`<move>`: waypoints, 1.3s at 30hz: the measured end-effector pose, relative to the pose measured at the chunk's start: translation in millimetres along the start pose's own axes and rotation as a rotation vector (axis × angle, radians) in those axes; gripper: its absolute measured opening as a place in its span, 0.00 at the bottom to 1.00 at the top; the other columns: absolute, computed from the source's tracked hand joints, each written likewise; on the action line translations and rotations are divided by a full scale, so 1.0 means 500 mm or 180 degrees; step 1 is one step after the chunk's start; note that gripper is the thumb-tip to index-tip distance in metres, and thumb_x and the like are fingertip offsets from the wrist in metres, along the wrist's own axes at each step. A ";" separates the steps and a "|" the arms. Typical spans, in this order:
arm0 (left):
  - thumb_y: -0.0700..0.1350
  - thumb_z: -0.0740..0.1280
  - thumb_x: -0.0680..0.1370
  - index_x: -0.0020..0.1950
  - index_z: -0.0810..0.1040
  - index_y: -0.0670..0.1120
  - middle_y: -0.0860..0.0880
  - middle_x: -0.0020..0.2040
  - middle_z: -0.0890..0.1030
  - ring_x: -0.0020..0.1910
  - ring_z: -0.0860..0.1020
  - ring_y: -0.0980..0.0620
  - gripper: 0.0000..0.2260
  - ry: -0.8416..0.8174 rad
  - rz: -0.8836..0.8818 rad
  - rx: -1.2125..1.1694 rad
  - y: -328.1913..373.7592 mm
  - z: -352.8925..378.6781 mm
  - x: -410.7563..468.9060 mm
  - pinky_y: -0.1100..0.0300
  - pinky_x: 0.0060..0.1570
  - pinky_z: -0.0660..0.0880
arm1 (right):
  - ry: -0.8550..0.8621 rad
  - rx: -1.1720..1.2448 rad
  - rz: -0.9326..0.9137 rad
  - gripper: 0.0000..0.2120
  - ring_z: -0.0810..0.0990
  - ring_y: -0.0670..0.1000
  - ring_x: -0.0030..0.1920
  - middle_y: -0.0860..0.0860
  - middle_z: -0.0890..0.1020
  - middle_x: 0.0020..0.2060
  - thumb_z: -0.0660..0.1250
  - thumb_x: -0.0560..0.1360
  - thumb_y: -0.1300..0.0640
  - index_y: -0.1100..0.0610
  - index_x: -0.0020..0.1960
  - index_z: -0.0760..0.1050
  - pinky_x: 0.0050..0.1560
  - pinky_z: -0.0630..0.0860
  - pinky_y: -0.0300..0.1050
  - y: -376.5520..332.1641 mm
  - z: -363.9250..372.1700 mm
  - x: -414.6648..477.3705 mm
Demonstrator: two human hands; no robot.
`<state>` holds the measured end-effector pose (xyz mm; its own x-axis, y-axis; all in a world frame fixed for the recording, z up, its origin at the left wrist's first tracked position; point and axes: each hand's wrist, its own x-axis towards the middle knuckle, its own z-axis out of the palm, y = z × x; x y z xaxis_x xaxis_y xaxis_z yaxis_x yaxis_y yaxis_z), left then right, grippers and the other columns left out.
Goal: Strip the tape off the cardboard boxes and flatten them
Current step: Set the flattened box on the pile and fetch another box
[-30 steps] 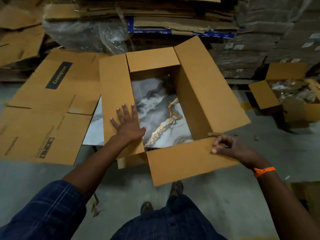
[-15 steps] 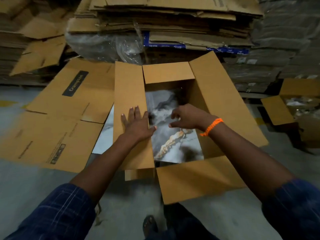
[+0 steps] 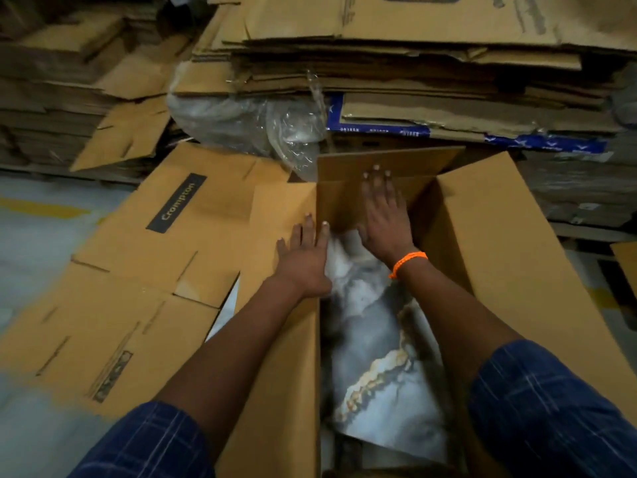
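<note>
Far left, on the floor: flattened brown cardboard sheet with black label (image 3: 138, 288), apparently finished. Centre, just beside it: open brown cardboard box (image 3: 517, 270). Left hand (image 3: 303, 262): lies flat, fingers straight, on the left flap (image 3: 275, 374), likely pinning it down. Right hand (image 3: 384, 219): presses, fingers straight, against the far end wall (image 3: 339, 201), probably to collapse it outward.

This looks like a warehouse or packing store that handles used cartons. Tall stacks of flattened cardboard (image 3: 431, 74) fill the back, with more piled sheets (image 3: 51, 108) at the left. Crumpled clear plastic wrap (image 3: 241, 122) sits under one stack. The floor (image 3: 31, 257) is bare grey with a painted yellow line (image 3: 38, 208), and a flattened carton (image 3: 165, 257) printed "Crompton" lies spread out nearby.
</note>
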<state>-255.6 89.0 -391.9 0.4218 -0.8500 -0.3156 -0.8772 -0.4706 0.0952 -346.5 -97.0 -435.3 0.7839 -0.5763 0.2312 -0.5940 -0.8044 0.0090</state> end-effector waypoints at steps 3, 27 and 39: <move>0.60 0.67 0.75 0.82 0.36 0.44 0.39 0.80 0.32 0.80 0.35 0.34 0.50 -0.0034 0.0036 0.0222 0.005 0.041 0.011 0.30 0.75 0.44 | -0.0417 -0.0048 0.0046 0.56 0.47 0.62 0.81 0.56 0.43 0.82 0.76 0.69 0.45 0.57 0.82 0.43 0.74 0.57 0.67 0.037 0.008 0.097; 0.62 0.58 0.81 0.84 0.46 0.49 0.42 0.83 0.42 0.82 0.39 0.40 0.37 0.0511 0.0207 0.0584 -0.043 0.026 -0.204 0.34 0.77 0.44 | -0.0453 -0.0230 0.1623 0.49 0.43 0.63 0.81 0.60 0.46 0.81 0.72 0.74 0.43 0.53 0.82 0.44 0.75 0.45 0.72 0.092 -0.289 -0.443; 0.44 0.77 0.72 0.69 0.71 0.35 0.36 0.61 0.80 0.56 0.80 0.37 0.30 0.0382 -0.1375 -0.3314 -0.079 -0.001 -0.379 0.45 0.58 0.79 | -0.0413 0.1446 0.2756 0.17 0.83 0.60 0.46 0.62 0.85 0.46 0.78 0.71 0.56 0.64 0.56 0.83 0.51 0.81 0.56 0.097 -0.443 -0.656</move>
<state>-300.8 268.7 -335.6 0.7114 -0.5594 -0.4254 -0.0588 -0.6506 0.7571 -672.7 84.8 -295.2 0.1409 -0.9818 -0.1272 -0.8674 -0.0604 -0.4940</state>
